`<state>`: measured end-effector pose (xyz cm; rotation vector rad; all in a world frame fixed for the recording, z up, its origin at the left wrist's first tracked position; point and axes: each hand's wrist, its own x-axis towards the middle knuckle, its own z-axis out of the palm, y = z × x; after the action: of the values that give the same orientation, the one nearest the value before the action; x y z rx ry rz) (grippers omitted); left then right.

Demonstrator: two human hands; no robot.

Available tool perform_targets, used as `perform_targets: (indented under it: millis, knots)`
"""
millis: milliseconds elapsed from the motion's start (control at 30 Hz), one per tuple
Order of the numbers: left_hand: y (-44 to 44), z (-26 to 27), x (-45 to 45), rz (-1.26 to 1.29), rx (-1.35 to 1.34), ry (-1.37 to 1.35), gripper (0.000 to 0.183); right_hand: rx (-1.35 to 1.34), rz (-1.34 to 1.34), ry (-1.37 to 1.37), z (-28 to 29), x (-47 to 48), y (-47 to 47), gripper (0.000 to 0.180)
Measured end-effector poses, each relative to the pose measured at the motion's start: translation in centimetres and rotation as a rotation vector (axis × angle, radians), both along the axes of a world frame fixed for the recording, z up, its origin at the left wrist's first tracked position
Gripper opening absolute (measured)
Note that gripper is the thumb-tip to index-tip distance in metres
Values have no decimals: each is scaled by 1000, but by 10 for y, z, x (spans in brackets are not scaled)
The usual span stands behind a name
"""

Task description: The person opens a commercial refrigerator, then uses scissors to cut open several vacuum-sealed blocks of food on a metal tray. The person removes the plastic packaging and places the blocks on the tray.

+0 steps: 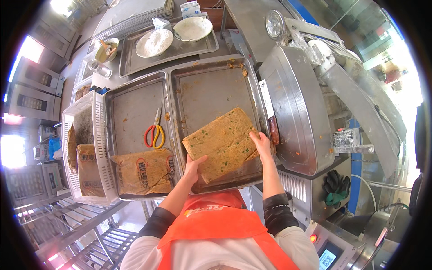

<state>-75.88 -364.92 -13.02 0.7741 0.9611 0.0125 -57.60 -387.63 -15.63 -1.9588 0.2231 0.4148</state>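
A flat, oblong slab of orange-brown food with green bits (221,145) is held at a tilt over the right metal baking tray (216,72). My left hand (193,168) grips its lower left edge, thumb on top. On its right edge, my right hand (261,145) has hold, thumb also on top. In the left metal baking tray (135,96) lie scissors with one red and one yellow handle (154,135). A similar slab in printed clear wrapping (143,172) rests near that tray's front edge. Orange crumbs stick to both trays.
At the left, a white plastic basket (100,141) holds wrapped slabs (90,170). Behind, another tray (126,64) carries a bowl of white powder (154,43) and a pale bowl (193,28). A knife with a reddish handle (274,131) lies beside a large steel machine (300,111) at the right.
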Motion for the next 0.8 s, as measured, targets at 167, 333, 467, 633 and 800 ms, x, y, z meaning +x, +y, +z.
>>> perform_targets:
  millis: [167,333,467,633,800]
  knots:
    - [26,32,39,18,-68,-111,58,69,206,-213,59,27,21,47]
    - [97,39,137,-102,151,-169,48,265,108,-38,62,102,69,69]
    - [126,27,182,-185,235,-149,48,378,143,42,23,156,92,67]
    - [131,29,109,-320,804,-96,56,-170,129,-667,8,129,84,31]
    - [176,45,-75,-90,1503,341,49,390,412,-201,35,-16,101,10]
